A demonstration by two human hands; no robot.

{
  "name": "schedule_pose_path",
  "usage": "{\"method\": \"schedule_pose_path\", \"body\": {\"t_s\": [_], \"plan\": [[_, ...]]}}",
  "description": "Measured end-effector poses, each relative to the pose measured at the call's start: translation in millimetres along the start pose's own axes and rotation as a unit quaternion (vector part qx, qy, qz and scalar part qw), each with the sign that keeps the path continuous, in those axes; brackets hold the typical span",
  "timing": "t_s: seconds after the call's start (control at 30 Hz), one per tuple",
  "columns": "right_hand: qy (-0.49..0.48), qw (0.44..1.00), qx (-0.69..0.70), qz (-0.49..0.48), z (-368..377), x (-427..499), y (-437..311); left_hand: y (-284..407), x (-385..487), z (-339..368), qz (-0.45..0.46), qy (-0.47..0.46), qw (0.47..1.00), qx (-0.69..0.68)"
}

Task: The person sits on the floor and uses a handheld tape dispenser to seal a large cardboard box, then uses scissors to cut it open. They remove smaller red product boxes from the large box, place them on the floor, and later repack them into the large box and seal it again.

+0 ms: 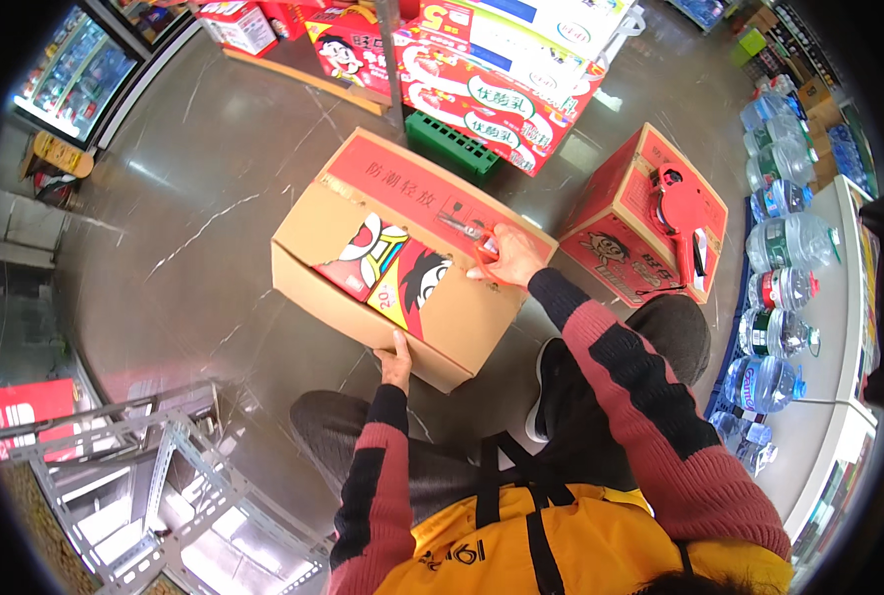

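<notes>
A cardboard carton (457, 327) lies on the floor before me with one long top flap folded inward or down, showing red printed packs (405, 275) inside. My right hand (513, 256) holds a pair of scissors with orange-red handles (484, 253); the metal blades lie over the red printed top flap (405, 178). My left hand (396, 362) grips the carton's near side, thumb at the top edge. To the right, a red tape dispenser (684, 204) rests on a second red carton (606, 216).
Stacked drink cartons (479, 97) stand ahead, near a green plastic crate (449, 145). Large water bottles (784, 242) line the right side. A perforated metal frame (167, 446) is at lower left, a glass-door fridge (77, 71) at upper left.
</notes>
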State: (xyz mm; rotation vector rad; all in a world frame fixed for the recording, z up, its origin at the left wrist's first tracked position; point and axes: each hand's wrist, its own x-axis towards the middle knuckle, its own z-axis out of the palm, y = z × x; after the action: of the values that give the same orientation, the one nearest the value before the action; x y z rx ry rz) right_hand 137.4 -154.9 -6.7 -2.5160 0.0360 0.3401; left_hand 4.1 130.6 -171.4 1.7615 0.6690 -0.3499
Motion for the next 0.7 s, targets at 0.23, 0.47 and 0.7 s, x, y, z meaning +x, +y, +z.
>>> {"method": "schedule_pose_path", "body": {"t_s": [0.23, 0.47, 0.7], "plan": [[0.023, 0.995, -0.089, 0.041, 6.7, -1.8, -17.8, 43.4, -20.5, -27.5, -0.013, -0.009, 0.977, 0.214], [0.176, 0.973, -0.117, -0.094, 27.4, -2.9, -49.6, 139.3, -47.2, -14.2, 0.258, 0.202, 0.898, 0.294], [0.144, 0.98, -0.037, -0.129, 19.3, 0.1, -48.8, 214.0, 34.6, -25.0, 0.018, -0.083, 0.975, -0.206]]}}
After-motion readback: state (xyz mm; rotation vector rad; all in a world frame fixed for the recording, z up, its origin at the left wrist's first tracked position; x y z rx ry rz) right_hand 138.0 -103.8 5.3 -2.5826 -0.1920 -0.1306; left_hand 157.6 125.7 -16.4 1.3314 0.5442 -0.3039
